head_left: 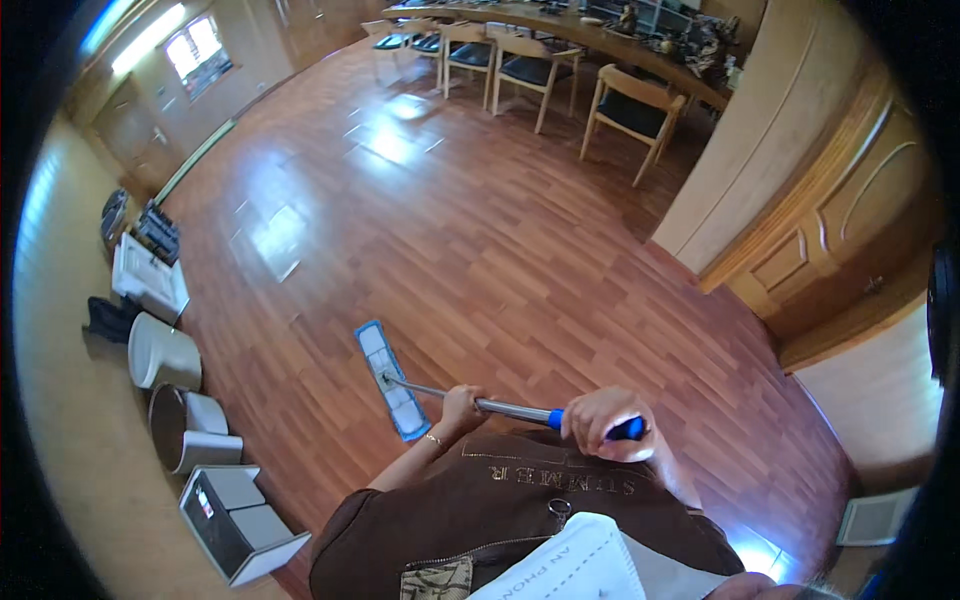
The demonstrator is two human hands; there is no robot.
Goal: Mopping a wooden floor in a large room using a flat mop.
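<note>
- The mop (pixel 399 396) lies head-flat on the wood floor (pixel 540 300), ahead and left of the person, its pole (pixel 522 411) slanting back.
- The left grip (pixel 461 409) is wrapped closed round the pole.
- The right grip (pixel 607 424) is curled closed round the blue handle (pixel 628 429).
- To the right, a door (pixel 840 230).
- Farther off, chairs (pixel 637 108) line a desk (pixel 703 92).

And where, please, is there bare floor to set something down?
Bare floor lies between the blue mop head and the chairs, and rightward to the wooden door. It is crowded along the white fixtures at left and around the table.
</note>
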